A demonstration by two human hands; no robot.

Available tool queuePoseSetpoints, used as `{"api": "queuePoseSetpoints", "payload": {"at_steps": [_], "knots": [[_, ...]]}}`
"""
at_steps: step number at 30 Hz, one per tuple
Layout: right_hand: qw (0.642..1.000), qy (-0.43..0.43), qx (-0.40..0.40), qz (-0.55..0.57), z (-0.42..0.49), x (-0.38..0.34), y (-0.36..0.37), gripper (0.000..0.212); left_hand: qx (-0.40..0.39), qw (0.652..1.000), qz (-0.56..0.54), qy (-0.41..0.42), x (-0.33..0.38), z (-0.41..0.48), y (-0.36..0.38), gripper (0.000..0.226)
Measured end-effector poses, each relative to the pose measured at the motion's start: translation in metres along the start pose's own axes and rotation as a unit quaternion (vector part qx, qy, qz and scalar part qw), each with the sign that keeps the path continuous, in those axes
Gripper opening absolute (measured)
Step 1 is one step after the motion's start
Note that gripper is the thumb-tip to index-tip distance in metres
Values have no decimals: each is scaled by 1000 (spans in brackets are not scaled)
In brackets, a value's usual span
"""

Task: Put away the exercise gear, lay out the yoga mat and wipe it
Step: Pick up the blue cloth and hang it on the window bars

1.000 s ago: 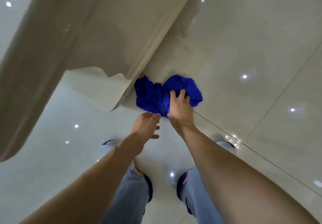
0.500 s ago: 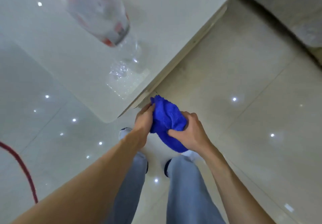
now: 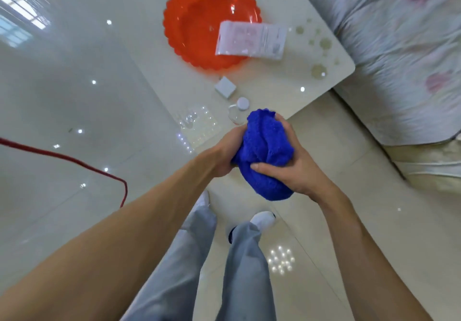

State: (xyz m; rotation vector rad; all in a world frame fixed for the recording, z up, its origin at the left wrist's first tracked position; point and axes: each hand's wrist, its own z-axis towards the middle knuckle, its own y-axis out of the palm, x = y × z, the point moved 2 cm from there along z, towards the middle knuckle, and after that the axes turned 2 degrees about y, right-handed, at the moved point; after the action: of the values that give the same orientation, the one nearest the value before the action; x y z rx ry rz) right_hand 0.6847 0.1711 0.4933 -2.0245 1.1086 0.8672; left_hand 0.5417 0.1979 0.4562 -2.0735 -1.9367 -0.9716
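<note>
While the wipe is presumably being readied, both hands bunch the bright blue fluffy terry cloth [image 3: 264, 156] into a tight ball in front of the body: the left hand [image 3: 225, 153] clenches its left side and the right hand [image 3: 295, 171] curls its fingers round the lower right. It hangs in the air near the glossy white counter [image 3: 274, 88] corner, whereas a second earlier it lies spread on the tiled floor under the right hand alone, the left one free

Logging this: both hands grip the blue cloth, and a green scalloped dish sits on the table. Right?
No: the head view shows the scalloped dish is orange-red, not green. The left hand and right hand do grip the blue cloth.
</note>
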Motion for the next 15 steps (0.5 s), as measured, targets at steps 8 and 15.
{"api": "queuePoseSetpoints", "payload": {"at_steps": [8,15], "knots": [[996,-69,26,-56,-30,-101,39,65,120,992,-14,34,51,-107,-32,33],[958,-197,-16,-207,-31,-171,62,56,251,952,-142,105,49,-203,-75,42]]}}
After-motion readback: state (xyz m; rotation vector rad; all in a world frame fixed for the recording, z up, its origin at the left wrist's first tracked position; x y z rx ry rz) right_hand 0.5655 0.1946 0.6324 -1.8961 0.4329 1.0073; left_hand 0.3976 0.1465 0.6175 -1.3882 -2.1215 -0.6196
